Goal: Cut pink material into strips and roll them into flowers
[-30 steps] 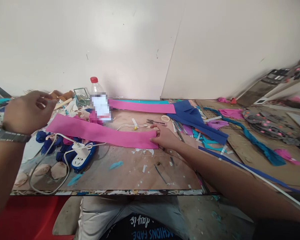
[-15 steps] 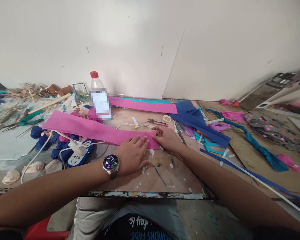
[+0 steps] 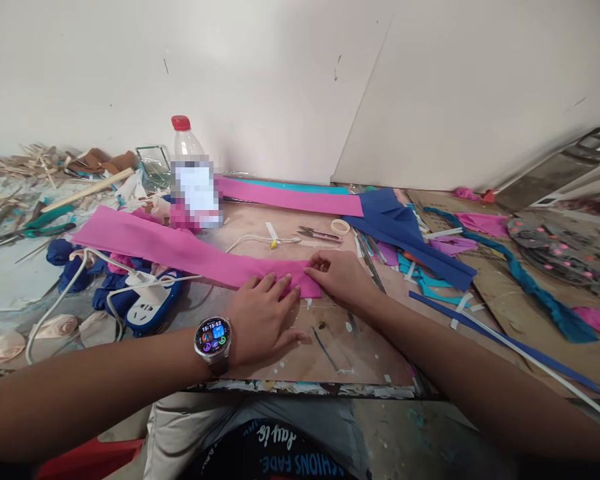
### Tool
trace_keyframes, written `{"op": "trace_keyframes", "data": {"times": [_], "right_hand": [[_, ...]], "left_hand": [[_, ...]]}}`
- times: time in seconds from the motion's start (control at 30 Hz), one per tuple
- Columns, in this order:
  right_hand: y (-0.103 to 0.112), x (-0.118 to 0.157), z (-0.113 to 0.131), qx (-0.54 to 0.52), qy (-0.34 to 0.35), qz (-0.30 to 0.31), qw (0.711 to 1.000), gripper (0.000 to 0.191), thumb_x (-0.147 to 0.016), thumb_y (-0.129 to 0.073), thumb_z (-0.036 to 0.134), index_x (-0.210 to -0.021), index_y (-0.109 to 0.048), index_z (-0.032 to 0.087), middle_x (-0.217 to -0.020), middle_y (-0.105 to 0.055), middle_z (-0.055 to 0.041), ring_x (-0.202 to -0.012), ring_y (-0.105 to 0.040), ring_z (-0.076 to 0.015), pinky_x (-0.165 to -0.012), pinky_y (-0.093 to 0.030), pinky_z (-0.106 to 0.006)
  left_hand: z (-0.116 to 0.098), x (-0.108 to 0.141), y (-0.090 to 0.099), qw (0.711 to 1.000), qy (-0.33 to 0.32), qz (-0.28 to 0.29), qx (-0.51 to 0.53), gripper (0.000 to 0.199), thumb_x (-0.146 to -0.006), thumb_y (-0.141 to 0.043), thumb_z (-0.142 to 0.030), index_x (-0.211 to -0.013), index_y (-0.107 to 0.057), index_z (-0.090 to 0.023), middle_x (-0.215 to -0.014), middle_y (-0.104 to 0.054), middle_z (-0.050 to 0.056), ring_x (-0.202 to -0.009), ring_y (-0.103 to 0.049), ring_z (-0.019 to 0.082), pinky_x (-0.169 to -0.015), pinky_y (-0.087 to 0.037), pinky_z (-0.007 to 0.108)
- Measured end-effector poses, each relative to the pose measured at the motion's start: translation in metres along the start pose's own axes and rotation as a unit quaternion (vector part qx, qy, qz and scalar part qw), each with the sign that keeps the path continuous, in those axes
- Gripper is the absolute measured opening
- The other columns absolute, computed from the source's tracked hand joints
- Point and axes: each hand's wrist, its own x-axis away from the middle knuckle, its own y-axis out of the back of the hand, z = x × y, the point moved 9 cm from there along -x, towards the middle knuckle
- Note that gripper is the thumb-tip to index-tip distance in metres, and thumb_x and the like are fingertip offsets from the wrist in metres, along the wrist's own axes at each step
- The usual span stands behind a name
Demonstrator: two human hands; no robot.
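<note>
A long pink fabric strip (image 3: 180, 257) lies across the table, its right end under my hands. My left hand (image 3: 260, 317) rests flat on the strip's near edge, fingers stretched out and thumb apart on the table. A watch (image 3: 213, 339) is on that wrist. At the strip's right end, my right hand (image 3: 343, 277) pinches its upper corner between thumb and fingers. Just beyond, thread snips (image 3: 321, 234) and a cream tape ring (image 3: 340, 227) lie on the table, beside a white cable (image 3: 250, 239).
A power strip (image 3: 153, 307) with a plugged-in charger sits at left, near rolled fabric flowers (image 3: 55, 327). A phone (image 3: 197, 190) leans on a red-capped bottle (image 3: 185, 137). Blue fabric (image 3: 410, 233), a second pink strip (image 3: 290, 200) and a thin white rod (image 3: 530, 363) lie around.
The view has shifted slightly. My left hand keeps pressing the pink strip, and my right hand still pinches its end, with the fabric a little more puckered between them.
</note>
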Motion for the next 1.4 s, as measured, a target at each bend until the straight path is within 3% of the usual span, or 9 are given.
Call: {"op": "trace_keyframes", "data": {"times": [0.27, 0.37, 0.57, 0.83, 1.1, 1.4], "right_hand": [[0.0, 0.005, 0.01, 0.029, 0.028, -0.007, 0.999, 0.004, -0.087, -0.074, 0.021, -0.087, -0.078, 0.02, -0.077, -0.077, -0.0014, -0.065, -0.063, -0.0159, -0.065, -0.044, -0.028], [0.0, 0.004, 0.01, 0.048, 0.044, -0.013, 0.998, 0.007, -0.09, -0.073, 0.025, -0.088, -0.077, 0.019, -0.078, -0.077, -0.0026, -0.069, -0.065, -0.0171, -0.066, -0.044, -0.029], [0.001, 0.006, 0.011, 0.043, 0.045, -0.021, 0.998, 0.01, -0.093, -0.071, 0.026, -0.09, -0.079, 0.02, -0.077, -0.077, -0.0018, -0.068, -0.065, -0.0168, -0.066, -0.043, -0.029], [0.0, 0.004, 0.01, 0.025, 0.028, -0.013, 0.999, 0.011, -0.09, -0.074, 0.028, -0.085, -0.077, 0.019, -0.075, -0.077, -0.0018, -0.067, -0.065, -0.0162, -0.065, -0.042, -0.028], [0.009, 0.009, 0.016, -0.006, 0.025, -0.027, 0.999, 0.024, -0.093, -0.056, 0.02, -0.086, -0.078, 0.018, -0.078, -0.078, -0.0037, -0.069, -0.065, -0.0175, -0.067, -0.043, -0.029], [0.004, 0.01, 0.013, -0.041, 0.053, -0.021, 0.998, 0.015, -0.088, -0.065, 0.025, -0.093, -0.078, 0.019, -0.076, -0.074, -0.0018, -0.062, -0.058, -0.0145, -0.062, -0.042, -0.028]], "left_hand": [[0.007, -0.006, -0.013, 1.0, -0.012, -0.004, 0.028, 0.087, -0.103, -0.035, -0.075, -0.162, -0.044, -0.011, -0.169, -0.045, 0.017, -0.155, -0.04, 0.039, -0.127, -0.027, 0.055], [0.009, -0.01, -0.012, 0.999, -0.011, -0.007, 0.039, 0.084, -0.104, -0.037, -0.073, -0.16, -0.047, -0.012, -0.169, -0.045, 0.017, -0.154, -0.042, 0.039, -0.125, -0.03, 0.055], [0.006, -0.018, -0.003, 0.998, -0.038, -0.028, 0.041, 0.067, -0.105, -0.04, -0.069, -0.136, -0.066, -0.015, -0.16, -0.056, 0.015, -0.134, -0.057, 0.036, -0.114, -0.041, 0.053], [0.01, -0.022, -0.016, 0.997, -0.041, -0.03, 0.052, 0.08, -0.103, -0.037, -0.074, -0.157, -0.052, -0.018, -0.167, -0.049, 0.014, -0.151, -0.043, 0.041, -0.126, -0.03, 0.06], [0.005, -0.018, -0.009, 0.999, -0.02, -0.019, 0.028, 0.087, -0.1, -0.033, -0.079, -0.16, -0.049, -0.019, -0.167, -0.047, 0.015, -0.146, -0.047, 0.041, -0.118, -0.037, 0.059], [0.006, -0.017, -0.008, 1.0, -0.015, -0.022, 0.014, 0.086, -0.101, -0.033, -0.078, -0.158, -0.05, -0.017, -0.166, -0.048, 0.017, -0.143, -0.047, 0.041, -0.115, -0.037, 0.056]]}}
